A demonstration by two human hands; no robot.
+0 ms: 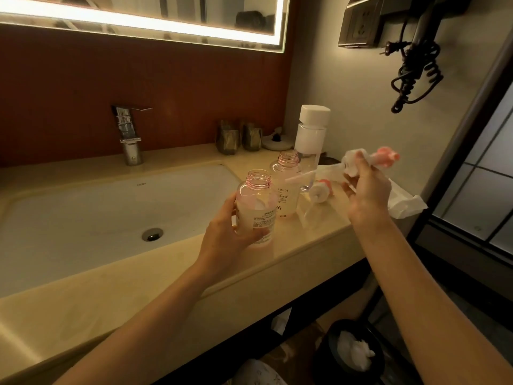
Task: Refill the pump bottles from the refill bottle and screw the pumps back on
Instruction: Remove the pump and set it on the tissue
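The left hand (222,234) curled its fingers (251,237) round an open pump bottle (256,207) on the surface (166,273), right of the sink (69,218). The right hand (366,190) pinched a pump (348,162) aloft, near the capped refill bottle (311,140).

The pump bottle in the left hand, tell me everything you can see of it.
The pump bottle is clear, pink-tinted plastic with an open threaded neck, no pump on it. It bears a white printed label and holds pale liquid. The left hand grips its body, holding it about upright at the counter, right of the sink; whether it rests there is unclear.
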